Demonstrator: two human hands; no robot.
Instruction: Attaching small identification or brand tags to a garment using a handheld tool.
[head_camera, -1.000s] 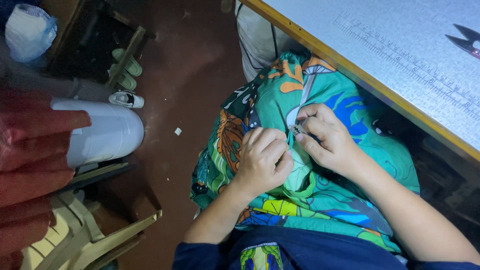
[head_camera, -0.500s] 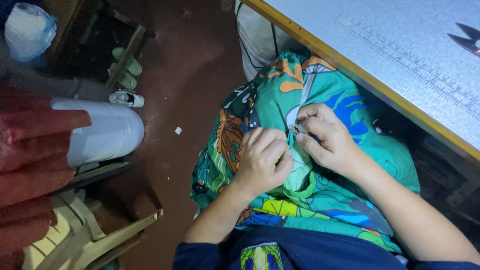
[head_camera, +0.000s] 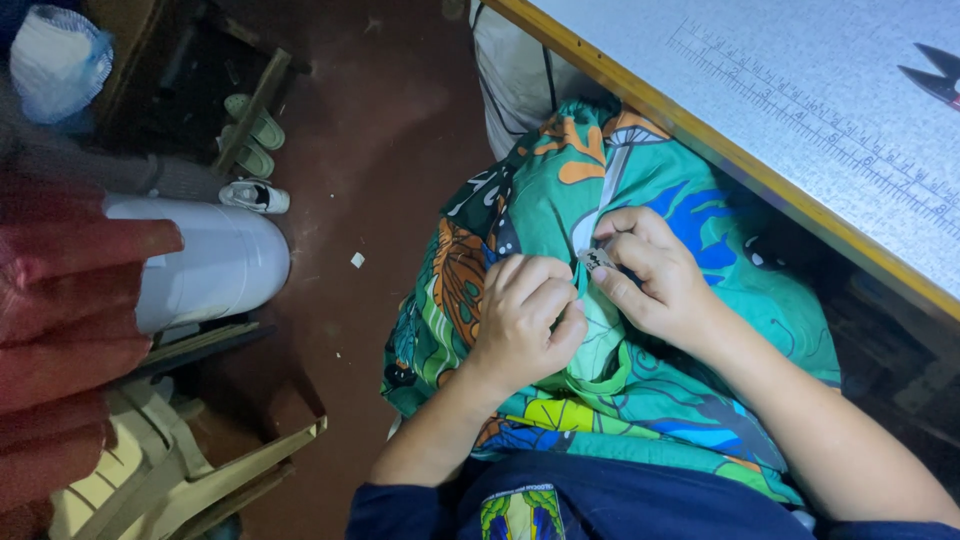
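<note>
Both hands (head_camera: 590, 300) unmoved, pinching green printed cloth (head_camera: 640, 420), small blade (head_camera: 597, 261)

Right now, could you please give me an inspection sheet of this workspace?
Surface: pale table with a wooden edge and a printed measuring scale, upper right.
Job's things: green patterned fabric bunched on the lap; small metal piece at its pale seam strip.
Clutter: dark snips on the table; white scraps on the floor.
Hands: left hand fisted on the fabric; right hand pinching the metal piece.
Cables: nothing seen.
Surroundings: reddish floor; white rounded container; sandals; pale plastic chair; red cloth at the left edge; white sack under the table.
</note>
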